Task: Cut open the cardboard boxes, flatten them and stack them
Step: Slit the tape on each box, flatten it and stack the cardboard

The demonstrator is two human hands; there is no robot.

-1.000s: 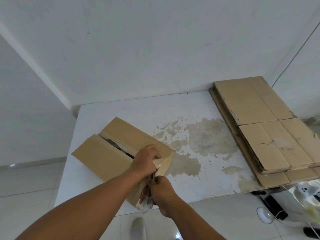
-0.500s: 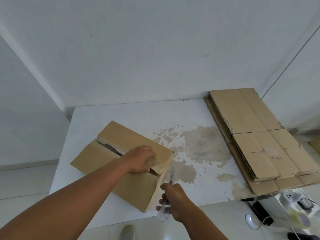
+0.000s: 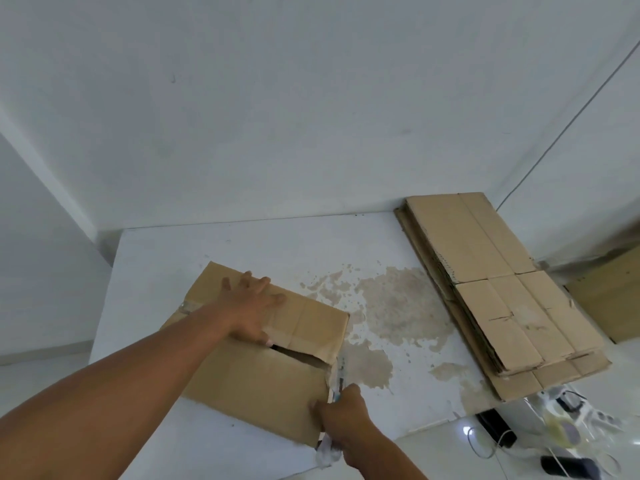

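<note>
Box [image 3: 263, 368] under left fingers [image 3: 258, 289], beside right hand [image 3: 343, 422]

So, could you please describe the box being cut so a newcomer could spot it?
On the stained white table, look at the near left side. The unflattened brown cardboard box lies under the left hand, unlike the flat stack at right.

Knife blade [image 3: 341, 370] blurred; handle hidden in right hand [image 3: 343, 419] — floor clutter [image 3: 561, 427] indistinct.

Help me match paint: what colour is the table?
White, with brown stains; head view.
</note>
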